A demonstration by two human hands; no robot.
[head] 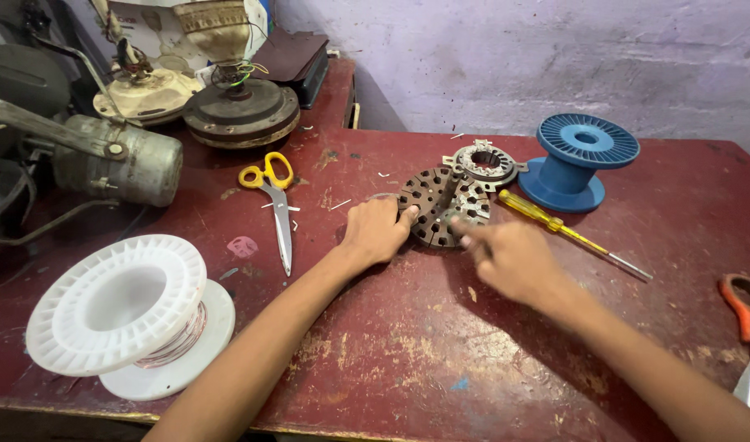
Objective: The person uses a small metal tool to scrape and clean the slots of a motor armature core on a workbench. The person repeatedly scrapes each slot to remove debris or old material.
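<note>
Reaching forward over the red worktop (407, 344), both forearms are coming in from the near edge toward the middle. The left hand (376, 231) is lying knuckles up, its grip curled loosely, and the fingertips are pressing on the left rim of the round slotted metal core (434, 202). The right hand (512, 259) is blurred; its fingers are touching the near right part of the core, and I cannot tell whether its grip is clenched or released. The core is lying flat at the middle of the worktop, dark and rusty, with many slots around its rim. Just right of it a yellow-handled screwdriver (567, 232) is lying, and farther left yellow-handled scissors (275, 200).
</note>
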